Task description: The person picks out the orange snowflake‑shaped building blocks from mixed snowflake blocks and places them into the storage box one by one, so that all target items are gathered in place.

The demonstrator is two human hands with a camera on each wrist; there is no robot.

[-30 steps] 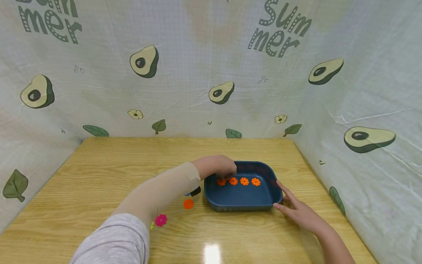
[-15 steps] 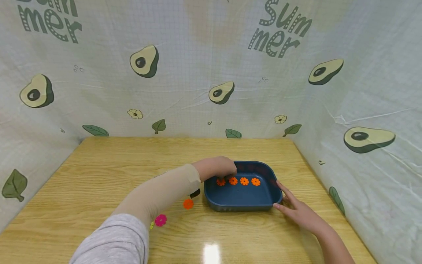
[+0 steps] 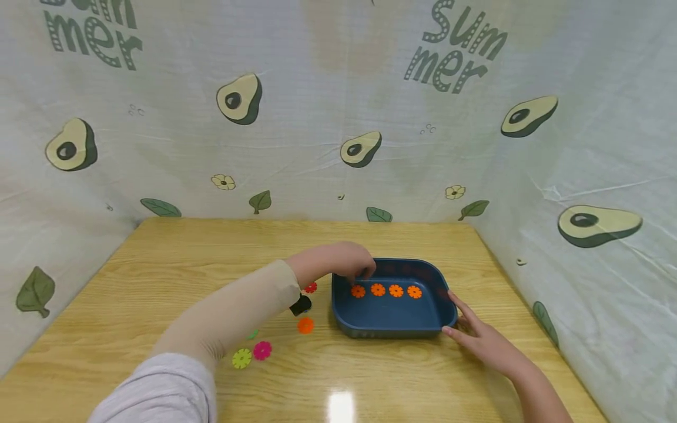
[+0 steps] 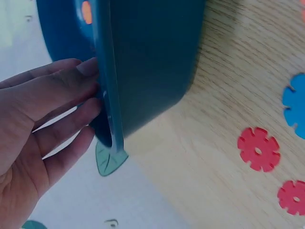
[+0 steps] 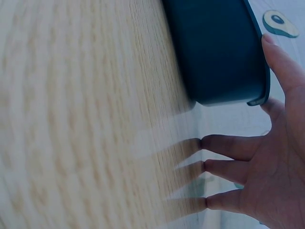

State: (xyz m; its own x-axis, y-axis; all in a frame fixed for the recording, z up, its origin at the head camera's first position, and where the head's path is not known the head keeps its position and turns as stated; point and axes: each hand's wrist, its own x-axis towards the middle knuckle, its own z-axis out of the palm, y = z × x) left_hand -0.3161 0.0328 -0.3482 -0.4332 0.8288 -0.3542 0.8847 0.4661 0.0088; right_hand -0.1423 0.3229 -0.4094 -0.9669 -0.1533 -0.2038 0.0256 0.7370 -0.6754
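Note:
A dark blue tray point(image 3: 394, 316) stands on the wooden table, with a row of several orange notched discs point(image 3: 396, 291) along its far half. My left hand point(image 3: 349, 258) reaches over the tray's left rim, fingers loosely bent above the leftmost orange disc point(image 3: 358, 291). In the left wrist view, the fingertips point(image 4: 90, 67) are right at the tray's rim, and nothing shows between them. My right hand point(image 3: 483, 341) is at the tray's right end, index finger and thumb spread against its wall. Its other fingers point(image 5: 228, 171) are stretched out, tips at the table.
Left of the tray lie loose notched discs: orange point(image 3: 305, 325), magenta point(image 3: 262, 351), yellow-green point(image 3: 241, 358), red point(image 3: 311, 287) and blue point(image 4: 296, 105). A small black object point(image 3: 301, 305) shows under my left wrist. Printed cloth point(image 3: 296, 176) walls the table's back and sides.
My left hand has lifted and drawn slightly left from the leftmost orange disc, which now shows more fully. The forearm has shifted left, uncovering the yellow-green and red discs. My right hand stays put.

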